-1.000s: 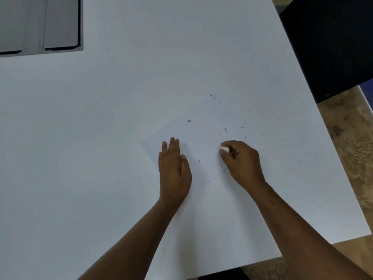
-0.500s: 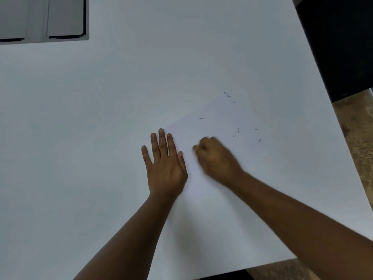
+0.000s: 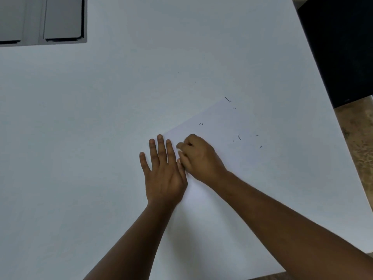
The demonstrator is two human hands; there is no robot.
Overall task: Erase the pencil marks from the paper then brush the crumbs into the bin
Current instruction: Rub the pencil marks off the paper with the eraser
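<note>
Where the white worktop [image 3: 101, 138] meets the far left corner, a grey panelled unit [image 3: 43, 20] is seen, cut off by the frame. Toward the middle, the left hand [image 3: 164, 174] is laid flat on the near left part of the paper [image 3: 218, 128], its fingers [image 3: 161, 146] straight and slightly spread. Just beside it, touching its thumb side, the right hand [image 3: 199, 156] is held over the paper with fingers curled; a small pale sliver is glimpsed at the fingertips, but what is gripped cannot be told, as the hand is blurred. The paper is set at an angle on the worktop. Short dark crumbs [image 3: 239, 137] are scattered across its right part and far corner. At the far right, a black object [image 3: 339, 47] and brown flooring [image 3: 357, 142] are recorded beyond the worktop edge.
</note>
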